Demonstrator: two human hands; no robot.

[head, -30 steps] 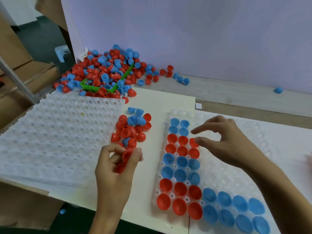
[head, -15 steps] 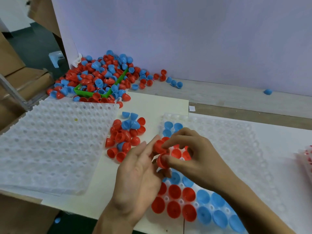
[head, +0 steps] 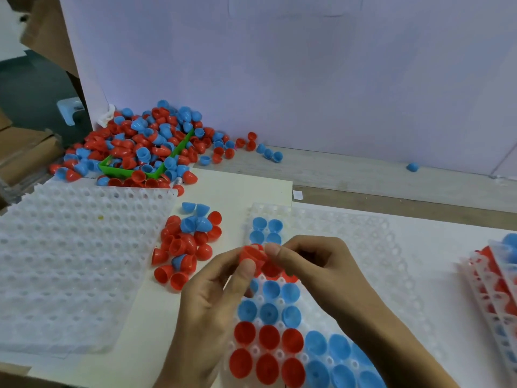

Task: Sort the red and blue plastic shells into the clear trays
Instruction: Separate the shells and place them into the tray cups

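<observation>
red shell [head: 251,257] pinched above clear tray [head: 349,247] partly filled with red, blue rows.

both forearms enter from the lower edge and converge at centre. left hand [head: 212,298] is raised, palm turned inward, thumb and forefinger curled in a pinch at its upper tip. right hand [head: 316,264] faces it, fingers curled, thumb and forefinger pinching. the fingertips of the two hands nearly touch.

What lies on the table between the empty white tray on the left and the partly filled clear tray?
In the head view, a small heap of loose red and blue shells lies between the empty white tray and the partly filled tray.
</observation>
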